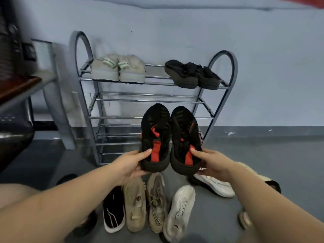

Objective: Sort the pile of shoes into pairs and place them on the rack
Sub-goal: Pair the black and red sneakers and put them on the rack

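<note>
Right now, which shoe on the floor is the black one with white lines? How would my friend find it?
Start at the grey metal shoe rack against the wall, then look down to the row of loose shoes on the grey floor in front of it. The black knit slip-on shoe with a white sole lies at the row's left end, beside a beige shoe; it is the row's only dark one.

I've got 2 black-and-red sneakers (171, 137) up, one per hand. Rack (98, 109): 2 beige slippers (118, 70), 2 black sandals (192, 74). Floor: 2 tan sneakers (145, 202), 2 white sneakers (180, 211), 1 black slip-on (114, 213) (more at frame edges, can't ID).
</note>
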